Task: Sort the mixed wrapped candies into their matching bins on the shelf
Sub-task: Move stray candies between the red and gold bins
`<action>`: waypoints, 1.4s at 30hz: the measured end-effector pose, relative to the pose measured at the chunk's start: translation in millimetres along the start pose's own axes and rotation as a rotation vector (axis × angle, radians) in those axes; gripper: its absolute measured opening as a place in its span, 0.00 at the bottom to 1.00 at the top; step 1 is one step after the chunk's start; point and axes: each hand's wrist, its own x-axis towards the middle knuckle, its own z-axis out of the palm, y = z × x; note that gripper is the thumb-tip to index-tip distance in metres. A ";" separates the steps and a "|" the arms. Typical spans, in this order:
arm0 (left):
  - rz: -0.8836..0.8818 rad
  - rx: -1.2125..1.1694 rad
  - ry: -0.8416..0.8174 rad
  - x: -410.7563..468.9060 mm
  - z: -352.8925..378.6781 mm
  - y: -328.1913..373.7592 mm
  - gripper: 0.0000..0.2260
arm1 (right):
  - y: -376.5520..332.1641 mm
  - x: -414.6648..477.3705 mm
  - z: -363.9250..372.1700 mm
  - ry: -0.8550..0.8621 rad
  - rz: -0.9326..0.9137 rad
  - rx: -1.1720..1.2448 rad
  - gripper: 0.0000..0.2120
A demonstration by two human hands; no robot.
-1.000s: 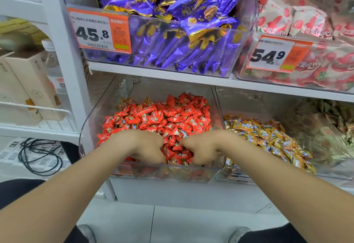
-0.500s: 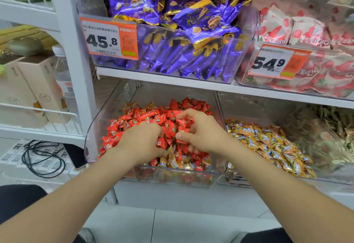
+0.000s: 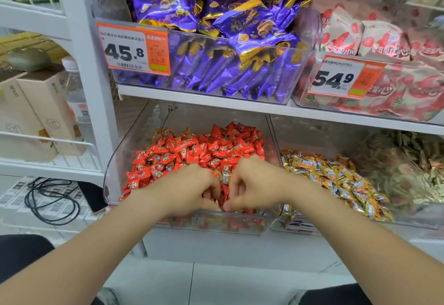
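Observation:
A clear bin on the lower shelf holds a heap of red wrapped candies, with a few gold-and-blue ones mixed in near the front. Both my hands are down in its front part, close together. My left hand digs into the pile with curled fingers; what they grip is hidden. My right hand pinches thumb against forefinger at the candies by the front rim. A gold-and-blue candy lies between the two hands. To the right, a second bin holds gold-and-blue candies.
A blurred bin of greenish-gold candies sits at the far right. On the upper shelf are purple packets behind a 45.8 price tag and red-white packets behind a 54.9 tag. Boxes and a black cable lie left.
Both hands have drawn back from the middle of the red pile to its front edge and closed in together. My right fingers went from spread over the candies to a pinch.

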 end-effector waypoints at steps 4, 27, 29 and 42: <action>-0.007 0.195 0.020 3.6 0.8 -8.9 0.21 | 4.2 3.3 13.8 -0.023 -0.062 -0.028 0.15; -0.068 0.369 -0.257 15.7 -2.5 -5.5 0.11 | 4.6 5.1 6.2 0.143 0.038 0.204 0.08; -0.091 0.373 -0.253 13.9 -2.3 -3.5 0.14 | 5.3 -0.7 -1.1 0.185 0.062 0.248 0.07; -0.166 0.080 -0.070 -9.0 -7.9 -5.6 0.10 | -1.2 2.3 -8.3 0.479 0.219 0.752 0.08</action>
